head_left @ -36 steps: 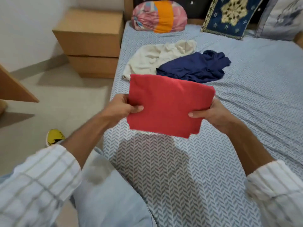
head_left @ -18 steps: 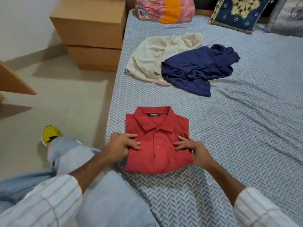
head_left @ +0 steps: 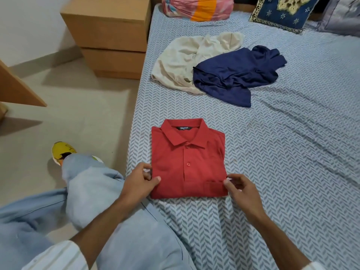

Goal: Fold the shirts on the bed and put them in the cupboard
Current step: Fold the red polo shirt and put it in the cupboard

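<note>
A second before, both hands held the folded red cotton polo shirt (head_left: 188, 162) up in the air with its plain back showing. Half a second before, it was down on the bed with the collar up and both hands flat on top. Now the shirt lay as a neat square near the edge of the blue-and-white zigzag bed sheet (head_left: 292, 172), and the hands had slid to its sides. The left hand (head_left: 139, 182) pinched the left edge, thumb on top. The right hand (head_left: 240, 189) had curled fingers touching the right edge by the pocket; it looked like a light pinch.

This probably meant the red shirt was done being folded and only needed tidying or lifting to the cupboard. No cupboard could be clearly seen.

The crumpled cream shirt (head_left: 185, 61) and the crumpled dark blue shirt (head_left: 233, 75), partly on top of it, lay farther up the bed, not folded yet.

A small black label inside the red collar had white letters, maybe "Alliance", but it was too small to be sure.
</note>
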